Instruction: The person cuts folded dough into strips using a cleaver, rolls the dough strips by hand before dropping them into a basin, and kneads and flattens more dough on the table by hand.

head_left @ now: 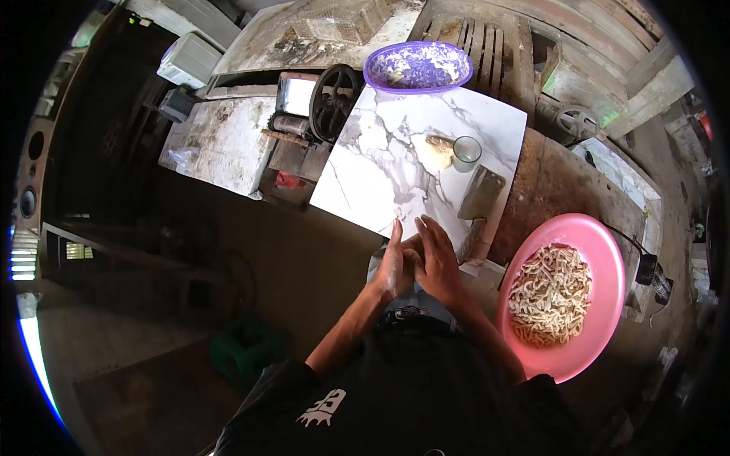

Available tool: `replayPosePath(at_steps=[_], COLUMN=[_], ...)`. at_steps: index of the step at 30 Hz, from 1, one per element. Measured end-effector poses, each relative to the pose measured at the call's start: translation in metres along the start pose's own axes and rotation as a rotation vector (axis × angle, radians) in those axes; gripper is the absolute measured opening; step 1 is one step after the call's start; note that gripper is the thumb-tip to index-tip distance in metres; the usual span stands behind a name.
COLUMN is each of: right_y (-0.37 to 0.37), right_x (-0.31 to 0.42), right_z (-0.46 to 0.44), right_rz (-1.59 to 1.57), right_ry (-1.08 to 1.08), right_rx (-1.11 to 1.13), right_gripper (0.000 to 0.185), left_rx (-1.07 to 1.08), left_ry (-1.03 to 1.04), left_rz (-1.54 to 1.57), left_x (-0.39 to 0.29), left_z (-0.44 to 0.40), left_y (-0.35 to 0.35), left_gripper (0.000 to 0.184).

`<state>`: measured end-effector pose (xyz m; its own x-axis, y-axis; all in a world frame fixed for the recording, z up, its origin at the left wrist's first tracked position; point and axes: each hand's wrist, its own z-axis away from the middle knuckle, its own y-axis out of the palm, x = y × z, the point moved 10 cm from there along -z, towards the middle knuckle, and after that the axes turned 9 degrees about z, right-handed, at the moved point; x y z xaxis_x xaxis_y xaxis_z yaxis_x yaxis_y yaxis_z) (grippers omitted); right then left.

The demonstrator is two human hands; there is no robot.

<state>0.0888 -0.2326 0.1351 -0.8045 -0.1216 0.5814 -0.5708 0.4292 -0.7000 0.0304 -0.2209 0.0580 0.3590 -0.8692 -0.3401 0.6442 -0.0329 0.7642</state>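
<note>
My left hand (391, 267) and my right hand (438, 258) are together in front of my body, by the near edge of a white marble-patterned board (365, 178). Palms face each other, with the fingers stretched out; the hands touch near their heels, and nothing shows between them. Pale powder marks the left hand. Just beyond the right hand lies a cleaver (480, 194), its handle toward me. Farther up the board are a piece of dough (439, 154) and a clear glass (467, 150).
A purple basin (417, 85) smeared with dough stands at the board's far edge. On the right, a pink basin (608, 281) holds many floured dough strips. A machine with a black handwheel (333, 102) stands left of the board. A green stool (245, 351) is on the floor.
</note>
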Motion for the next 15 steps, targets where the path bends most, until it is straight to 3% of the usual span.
replayPosePath(at_steps=[2,3,5,7,9,10,12,15], right_y=[0.014,0.011,0.02,0.019,0.011,0.006,-0.001,0.001], right_x=[-0.024,-0.031,-0.057,-0.08,-0.117,-0.123,-0.143,-0.142], right_z=[0.014,0.014,0.027,0.033,0.047,0.047,0.062,0.054], right_rz=[-0.163,-0.192,-0.239,-0.281,-0.374,-0.369,-0.453,-0.525], right_ry=[0.147,0.229,0.324,0.422,0.698,0.701,0.947,1.016], right_rx=[-0.01,-0.034,-0.044,-0.058,-0.194,-0.202,-0.267,-0.328], right_gripper=[0.037,0.019,0.017,0.028,0.051,0.051,0.062,0.064], left_rx=[0.018,0.041,0.091,0.144,0.181,0.188,0.152,0.103], left_ry=[-0.006,-0.077,-0.137,-0.111,-0.077,-0.082,-0.243,-0.241], left_rz=[-0.034,-0.045,-0.086,-0.206,-0.402,-0.405,-0.531,-0.528], left_x=[0.003,0.009,0.022,0.032,0.037,0.036,0.046,0.033], left_z=[0.01,0.014,0.017,0.014,0.011,0.008,0.006,-0.003], left_y=[0.006,0.007,0.008,0.011,0.007,0.004,-0.011,-0.023], left_gripper=[0.099,0.098,0.098,0.097,0.088,0.088,0.084,0.08])
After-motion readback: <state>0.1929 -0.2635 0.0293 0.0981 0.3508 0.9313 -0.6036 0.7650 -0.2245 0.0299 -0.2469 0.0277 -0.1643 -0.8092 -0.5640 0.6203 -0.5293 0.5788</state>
